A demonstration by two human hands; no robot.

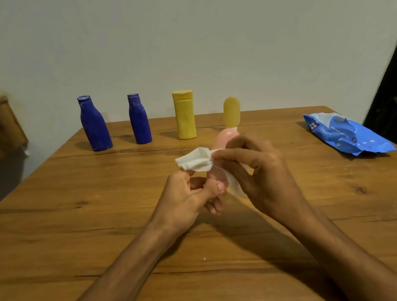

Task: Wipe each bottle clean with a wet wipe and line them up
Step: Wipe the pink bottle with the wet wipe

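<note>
Over table (86,218), left hand (186,198) grips pink bottle (225,138); right hand (259,167), wipe (195,161).

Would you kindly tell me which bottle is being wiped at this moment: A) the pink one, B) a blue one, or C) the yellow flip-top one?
A: the left hand grips the pink bottle while the right hand pinches the white wipe against it.

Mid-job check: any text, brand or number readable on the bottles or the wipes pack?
Blue wipes pack: white print on a dark patch, too blurred to read.
Taller blue bottle, shorter blue bottle, yellow bottle, rounded yellow bottle, pink bottle: no print visible.
</note>
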